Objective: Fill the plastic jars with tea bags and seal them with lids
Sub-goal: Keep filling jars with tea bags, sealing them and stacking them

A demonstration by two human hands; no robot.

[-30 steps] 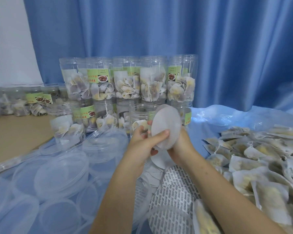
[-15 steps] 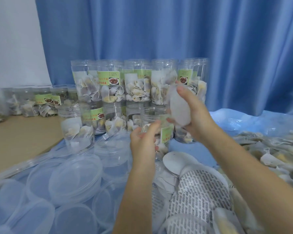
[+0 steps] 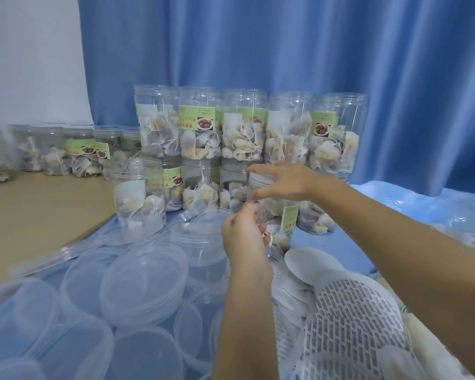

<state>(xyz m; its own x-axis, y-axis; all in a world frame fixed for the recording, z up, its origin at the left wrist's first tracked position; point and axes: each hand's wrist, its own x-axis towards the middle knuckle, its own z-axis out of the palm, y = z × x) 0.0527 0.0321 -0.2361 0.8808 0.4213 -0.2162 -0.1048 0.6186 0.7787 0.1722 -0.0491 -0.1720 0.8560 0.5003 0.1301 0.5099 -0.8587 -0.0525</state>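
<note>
Right hand [image 3: 283, 182] with seal disc [image 3: 261, 180] now atop jar [image 3: 279, 223].

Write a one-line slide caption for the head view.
Right hand lays a seal disc on a filled jar, left hand beside it, loose lids in front.

A small packing workroom: stacked clear labelled plastic jars of tea bags [image 3: 247, 133], loose translucent round lids [image 3: 143, 281], blue curtain [image 3: 285, 50].

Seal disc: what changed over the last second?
The right hand carried the white seal disc from in front of the chest forward onto the mouth of the front jar. The left hand let go of it and now steadies that jar. Stacked jars and loose lids stayed put.
</note>
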